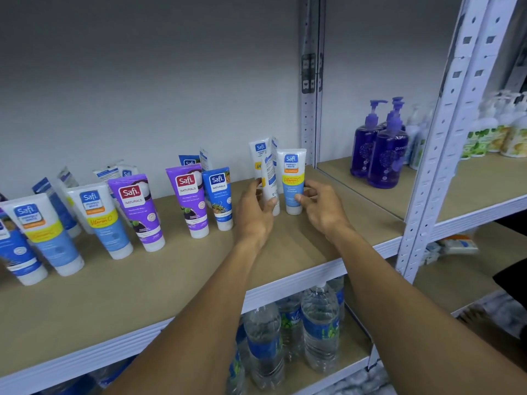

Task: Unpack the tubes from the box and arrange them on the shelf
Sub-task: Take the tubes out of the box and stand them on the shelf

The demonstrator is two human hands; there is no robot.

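Near the right end of the shelf [171, 280], the left hand [254, 213] curls its fingers [256, 189] round a white tube [269, 181] turned edge-on while the right hand [320, 208] pinches the cap-down Vitamin C tube [293, 181] just beside it, apparently to stand both upright and label-forward.

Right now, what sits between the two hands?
In the head view, two Safi tubes: the left hand grips the sideways-turned tube, the right hand the Vitamin C tube.
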